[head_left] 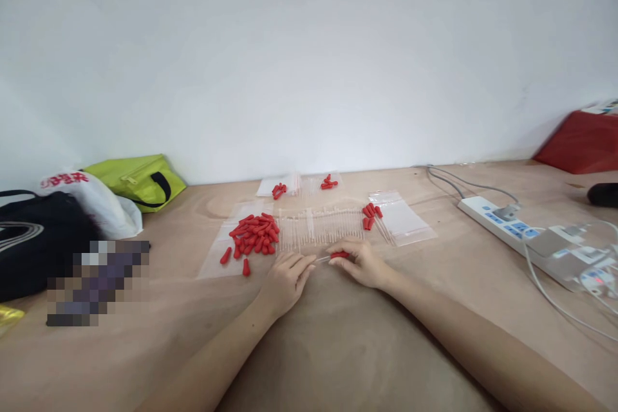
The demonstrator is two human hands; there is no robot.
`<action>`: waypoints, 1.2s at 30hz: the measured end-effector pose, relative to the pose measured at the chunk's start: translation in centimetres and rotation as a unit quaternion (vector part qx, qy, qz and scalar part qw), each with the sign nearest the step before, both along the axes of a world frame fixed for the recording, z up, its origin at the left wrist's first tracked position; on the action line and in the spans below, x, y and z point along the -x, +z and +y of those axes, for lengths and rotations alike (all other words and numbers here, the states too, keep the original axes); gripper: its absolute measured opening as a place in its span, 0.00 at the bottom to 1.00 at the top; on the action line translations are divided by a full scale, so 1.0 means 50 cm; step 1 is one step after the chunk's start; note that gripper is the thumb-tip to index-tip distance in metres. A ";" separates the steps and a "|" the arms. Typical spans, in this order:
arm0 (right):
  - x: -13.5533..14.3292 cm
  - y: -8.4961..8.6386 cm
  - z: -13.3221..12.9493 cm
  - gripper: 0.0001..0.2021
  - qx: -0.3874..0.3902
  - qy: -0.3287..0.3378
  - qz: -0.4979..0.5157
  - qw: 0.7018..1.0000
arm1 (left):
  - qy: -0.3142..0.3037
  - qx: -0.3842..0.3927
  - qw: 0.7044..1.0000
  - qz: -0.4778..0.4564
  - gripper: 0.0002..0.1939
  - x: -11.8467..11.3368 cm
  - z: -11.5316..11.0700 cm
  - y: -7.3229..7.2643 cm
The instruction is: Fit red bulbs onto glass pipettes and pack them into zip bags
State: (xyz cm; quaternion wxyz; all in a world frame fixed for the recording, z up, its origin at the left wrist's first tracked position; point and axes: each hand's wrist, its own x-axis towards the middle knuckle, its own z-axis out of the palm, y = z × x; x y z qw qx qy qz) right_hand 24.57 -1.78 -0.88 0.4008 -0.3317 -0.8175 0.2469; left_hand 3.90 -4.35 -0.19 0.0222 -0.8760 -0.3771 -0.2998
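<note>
My left hand pinches a thin clear glass dropper tube that points to the right. Around a red rubber dropper bulb my right hand is closed, at the tube's right end. Whether the tube sits inside the bulb I cannot tell, as fingers cover the joint. Just beyond my hands lies a row of clear tubes, side by side. Left of the row is a heap of loose red bulbs on a clear plastic bag. Several droppers with red bulbs lie at the row's right end.
At the back are two small groups of red bulbs on plastic bags. A zip bag lies right of the row. Further right sits a white power strip with cables. A green bag and a black bag stand left.
</note>
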 end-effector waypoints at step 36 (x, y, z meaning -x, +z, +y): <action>-0.187 0.055 0.167 0.07 0.058 -0.214 -0.281 0.934 | -0.049 0.140 0.989 -0.012 0.08 -0.001 0.001 0.011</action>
